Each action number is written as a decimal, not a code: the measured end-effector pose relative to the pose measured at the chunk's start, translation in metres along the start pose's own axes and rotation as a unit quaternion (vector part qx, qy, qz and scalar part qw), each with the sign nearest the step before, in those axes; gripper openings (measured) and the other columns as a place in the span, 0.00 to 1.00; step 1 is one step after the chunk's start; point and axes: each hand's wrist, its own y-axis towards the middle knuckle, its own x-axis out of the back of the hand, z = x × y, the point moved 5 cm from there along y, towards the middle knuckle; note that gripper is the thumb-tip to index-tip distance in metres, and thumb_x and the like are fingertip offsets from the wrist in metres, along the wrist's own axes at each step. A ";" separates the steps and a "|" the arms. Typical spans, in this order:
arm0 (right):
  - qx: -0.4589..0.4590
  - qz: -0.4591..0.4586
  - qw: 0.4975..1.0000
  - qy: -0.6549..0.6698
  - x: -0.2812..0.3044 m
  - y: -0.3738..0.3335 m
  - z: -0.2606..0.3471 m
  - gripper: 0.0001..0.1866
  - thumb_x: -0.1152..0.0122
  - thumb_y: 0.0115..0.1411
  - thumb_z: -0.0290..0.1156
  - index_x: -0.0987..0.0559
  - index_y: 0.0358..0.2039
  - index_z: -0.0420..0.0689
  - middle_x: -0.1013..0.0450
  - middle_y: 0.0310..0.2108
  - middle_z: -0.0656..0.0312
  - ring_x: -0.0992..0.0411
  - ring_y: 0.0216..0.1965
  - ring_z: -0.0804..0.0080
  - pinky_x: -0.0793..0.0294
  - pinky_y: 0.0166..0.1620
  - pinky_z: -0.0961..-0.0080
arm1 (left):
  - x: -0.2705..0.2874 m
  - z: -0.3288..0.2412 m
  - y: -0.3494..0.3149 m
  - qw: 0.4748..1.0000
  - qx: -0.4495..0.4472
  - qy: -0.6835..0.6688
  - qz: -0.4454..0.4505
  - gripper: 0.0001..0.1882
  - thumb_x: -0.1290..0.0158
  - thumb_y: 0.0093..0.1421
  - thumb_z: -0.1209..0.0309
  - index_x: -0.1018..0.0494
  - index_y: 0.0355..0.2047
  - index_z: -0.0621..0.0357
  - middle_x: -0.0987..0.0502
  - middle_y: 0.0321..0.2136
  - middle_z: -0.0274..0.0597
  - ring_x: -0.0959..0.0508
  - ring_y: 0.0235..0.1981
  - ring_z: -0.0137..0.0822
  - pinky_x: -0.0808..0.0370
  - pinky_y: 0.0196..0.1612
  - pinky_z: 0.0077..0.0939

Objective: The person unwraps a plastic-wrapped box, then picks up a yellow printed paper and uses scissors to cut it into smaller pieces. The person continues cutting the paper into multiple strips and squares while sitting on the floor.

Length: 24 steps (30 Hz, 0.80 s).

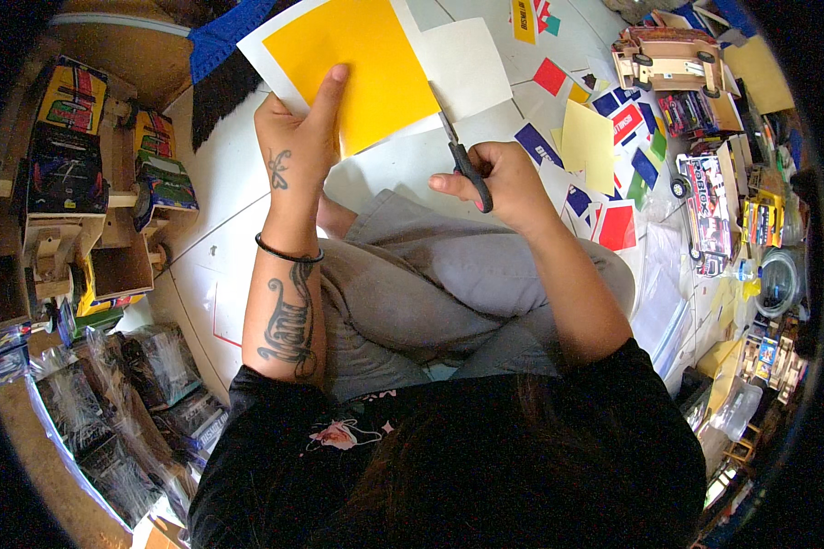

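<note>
A white-bordered yellow sheet [375, 69] is held up in front of me. My left hand [302, 128] grips its lower left part, thumb on top and the other fingers hidden beneath. Black-handled scissors [469, 167] are in my right hand [508, 178], fingers in the loops and thumb extended along the left side. Their blades point up and away, meeting the sheet's right edge where yellow borders white. How far the blades are apart is hard to make out. A blank white piece of paper [471, 69] extends to the right behind the yellow sheet.
Coloured paper pieces [618, 137] lie scattered on the tiled floor [220, 210] to the right. Wooden toy vehicles [673, 59] stand at the far right, more toy trucks [73, 137] at the left. Plastic-wrapped dark packages [124, 403] sit at lower left. A clear tape roll [778, 282] is at right.
</note>
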 end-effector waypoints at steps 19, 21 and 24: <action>0.005 -0.025 0.999 0.034 0.000 0.000 -0.002 0.31 0.28 0.32 0.57 0.27 0.12 0.38 0.34 0.11 0.62 0.36 0.15 0.75 0.36 0.21 0.78 | -0.008 -0.002 -0.005 0.999 0.008 -0.007 0.032 0.14 0.43 0.55 0.68 0.26 0.32 0.70 0.22 0.28 0.46 0.22 0.27 0.30 0.26 0.30 0.19; 0.005 -0.030 0.999 0.040 0.000 0.000 -0.002 0.31 0.28 0.32 0.56 0.28 0.12 0.38 0.34 0.11 0.62 0.36 0.15 0.75 0.36 0.21 0.78 | -0.009 -0.003 -0.006 0.999 0.005 -0.028 0.034 0.14 0.43 0.55 0.68 0.26 0.32 0.71 0.22 0.27 0.46 0.22 0.27 0.30 0.26 0.30 0.19; 0.009 -0.046 0.998 0.045 0.000 0.001 -0.002 0.30 0.28 0.32 0.56 0.28 0.11 0.39 0.34 0.11 0.62 0.36 0.15 0.75 0.36 0.21 0.78 | -0.015 -0.001 -0.009 0.998 0.022 -0.029 0.057 0.14 0.43 0.55 0.68 0.26 0.32 0.71 0.22 0.27 0.46 0.22 0.26 0.29 0.26 0.29 0.19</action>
